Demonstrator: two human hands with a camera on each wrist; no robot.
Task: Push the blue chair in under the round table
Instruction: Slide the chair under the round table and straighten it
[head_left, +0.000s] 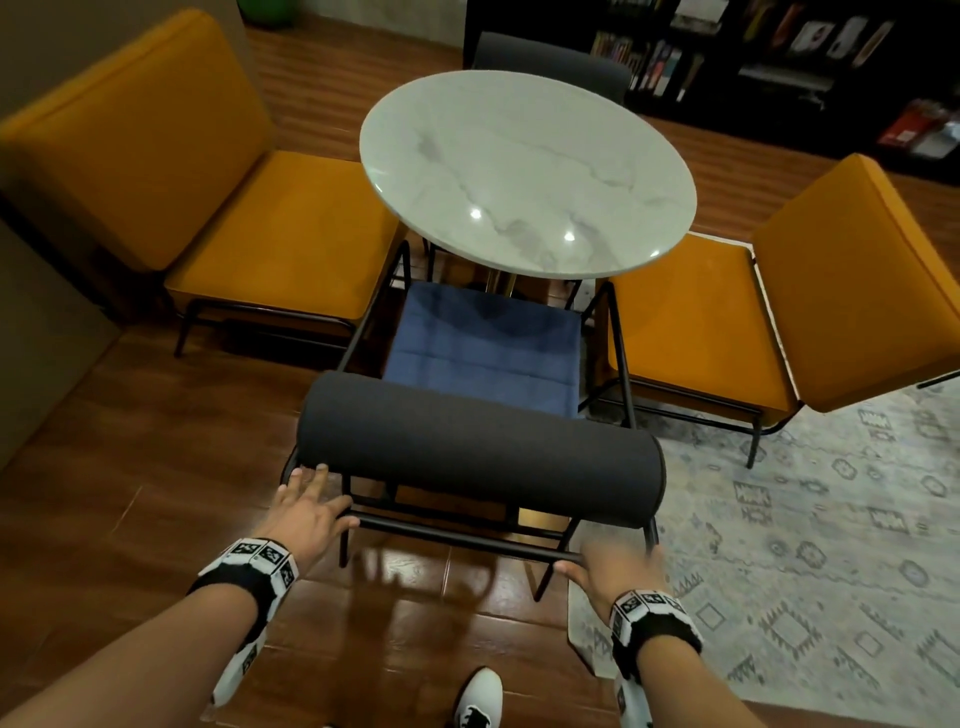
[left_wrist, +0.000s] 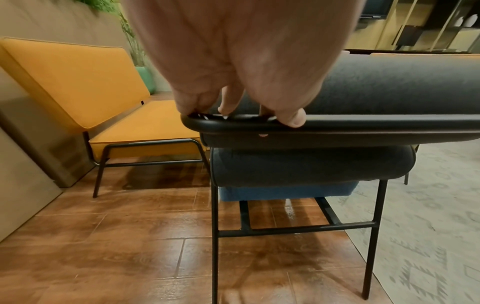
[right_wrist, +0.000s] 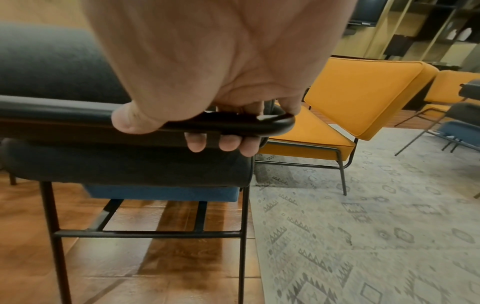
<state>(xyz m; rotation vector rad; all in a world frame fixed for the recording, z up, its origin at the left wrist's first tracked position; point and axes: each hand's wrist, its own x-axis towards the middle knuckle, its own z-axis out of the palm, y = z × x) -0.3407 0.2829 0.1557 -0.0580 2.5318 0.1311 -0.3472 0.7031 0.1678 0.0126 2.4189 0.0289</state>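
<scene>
The blue chair (head_left: 483, 348) has a blue seat, a dark grey roll backrest (head_left: 478, 447) and a black metal frame. It faces the round white marble table (head_left: 524, 171), and the seat's front edge sits just under the table's near rim. My left hand (head_left: 309, 506) lies on the left end of the back rail (left_wrist: 363, 125), fingers straight against the backrest and thumb on the rail. My right hand (head_left: 618, 566) grips the right end of that rail (right_wrist: 272, 125), with its fingers (right_wrist: 223, 144) curled underneath.
Orange chairs stand close on the left (head_left: 270, 234) and the right (head_left: 727, 322) of the blue chair. A dark chair (head_left: 550, 57) sits behind the table. A patterned rug (head_left: 831, 519) covers the floor at the right, and a bookshelf (head_left: 779, 52) lines the back. My shoe (head_left: 480, 696) is below.
</scene>
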